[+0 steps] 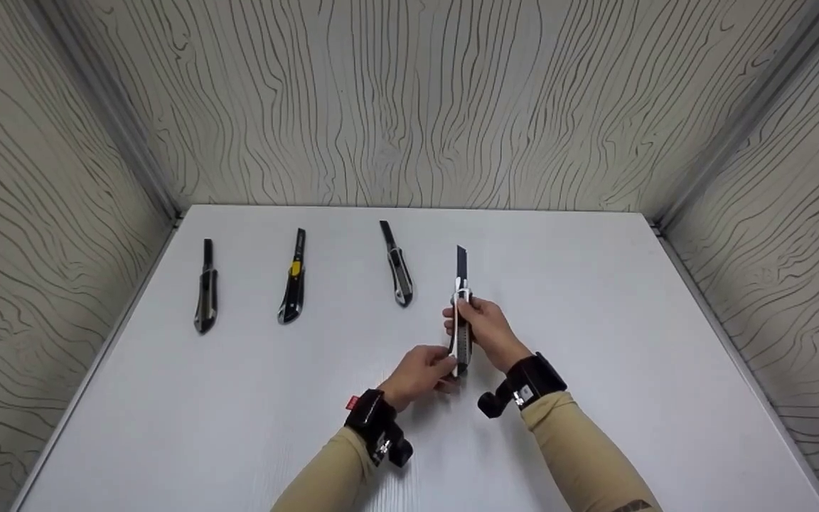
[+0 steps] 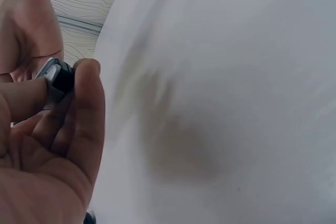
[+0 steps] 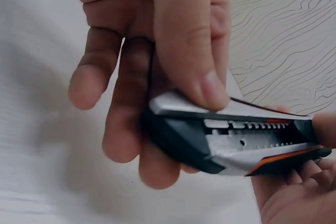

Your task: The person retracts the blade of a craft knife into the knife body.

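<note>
A silver and black utility knife (image 1: 461, 341) with orange edging is held above the table, its dark blade extended and pointing away from me. My right hand (image 1: 493, 328) grips it around the upper body, with the thumb on the slider. At the butt end, my left hand (image 1: 420, 371) pinches the knife between thumb and fingers. The right wrist view shows the left thumb (image 3: 194, 61) on the silver casing beside the black end cap (image 3: 181, 137). In the left wrist view only the knife's butt (image 2: 59, 80) shows between the fingers.
Three more utility knives lie apart on the white table (image 1: 580, 284), blades out and pointing to the back: a silver and black one (image 1: 399, 274), a black one with a yellow slider (image 1: 294, 281), and a dark one (image 1: 206, 295) farthest left. Wood-patterned panels (image 1: 409, 107) enclose the table.
</note>
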The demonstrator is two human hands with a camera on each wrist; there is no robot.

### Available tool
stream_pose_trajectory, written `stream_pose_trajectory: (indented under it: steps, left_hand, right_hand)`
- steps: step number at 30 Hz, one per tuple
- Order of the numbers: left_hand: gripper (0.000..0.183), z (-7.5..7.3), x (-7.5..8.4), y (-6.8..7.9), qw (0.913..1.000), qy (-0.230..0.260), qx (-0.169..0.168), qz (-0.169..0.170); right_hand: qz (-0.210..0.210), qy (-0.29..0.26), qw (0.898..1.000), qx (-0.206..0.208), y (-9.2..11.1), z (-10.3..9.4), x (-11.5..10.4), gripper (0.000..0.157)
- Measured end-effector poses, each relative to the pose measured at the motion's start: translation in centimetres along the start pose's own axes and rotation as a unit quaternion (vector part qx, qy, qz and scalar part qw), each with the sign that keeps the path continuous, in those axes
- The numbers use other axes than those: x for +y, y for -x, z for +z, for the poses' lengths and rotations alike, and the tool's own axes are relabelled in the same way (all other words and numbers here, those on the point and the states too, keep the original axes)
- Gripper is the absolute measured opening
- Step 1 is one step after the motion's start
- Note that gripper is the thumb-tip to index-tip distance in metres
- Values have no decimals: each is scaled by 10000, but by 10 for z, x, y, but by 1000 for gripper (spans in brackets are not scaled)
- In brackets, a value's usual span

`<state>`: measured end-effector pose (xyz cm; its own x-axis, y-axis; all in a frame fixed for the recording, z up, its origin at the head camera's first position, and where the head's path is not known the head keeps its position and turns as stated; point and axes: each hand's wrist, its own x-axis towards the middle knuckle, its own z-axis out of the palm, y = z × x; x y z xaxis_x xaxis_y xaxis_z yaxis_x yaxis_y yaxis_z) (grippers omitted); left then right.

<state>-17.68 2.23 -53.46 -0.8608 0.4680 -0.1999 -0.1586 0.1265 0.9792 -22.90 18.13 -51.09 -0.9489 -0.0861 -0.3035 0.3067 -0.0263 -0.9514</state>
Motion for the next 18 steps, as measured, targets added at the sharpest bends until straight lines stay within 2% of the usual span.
stream_pose_trajectory:
  steps: [4,10,18]
  left_hand:
    - [25,0,-2,-1,10000,8,57,80]
    - [23,3,-4,-4,9998,-124,175,-17]
    - [22,3,-5,-5,9991,-342,213,-112]
  right_hand:
    - [88,-180,9997,-119,1,0,3,43]
    - [140,-221,9997,-19,2,2,3,41]
    - [-74,-134,9999,23,5,5,5,34]
